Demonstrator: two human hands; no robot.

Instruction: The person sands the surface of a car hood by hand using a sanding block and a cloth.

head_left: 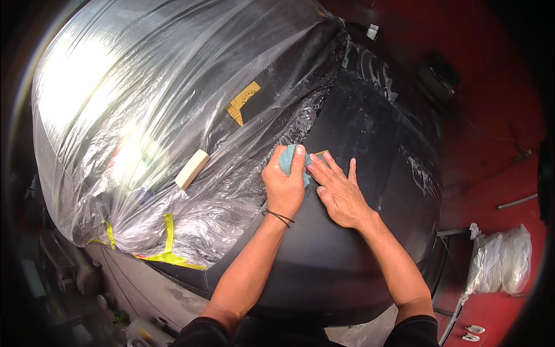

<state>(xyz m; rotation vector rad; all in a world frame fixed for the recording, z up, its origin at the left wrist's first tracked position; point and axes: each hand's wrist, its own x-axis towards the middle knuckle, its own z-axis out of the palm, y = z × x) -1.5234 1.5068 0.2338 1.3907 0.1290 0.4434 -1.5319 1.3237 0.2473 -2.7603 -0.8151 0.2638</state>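
Observation:
My left hand (284, 186) is closed round a crumpled blue-green cloth (287, 160), thumb on top, over the edge of the plastic sheet. Beside it my right hand (340, 194) lies flat on a dark, matte car panel (347, 260), its fingers stretched out. A thin tan edge, like folded sandpaper (321, 154), shows at its fingertips; the rest is hidden under the hand. Whitish wet streaks (419, 170) mark the panel to the right and farther up.
Clear plastic sheeting (191, 115) covers the left side, held by yellow-green tape (169, 237) at its near edge. On it lie a cream block (192, 169) and a yellow-brown piece of sandpaper (241, 104). A plastic-wrapped bundle (500, 260) stands right, above the red floor (491, 168).

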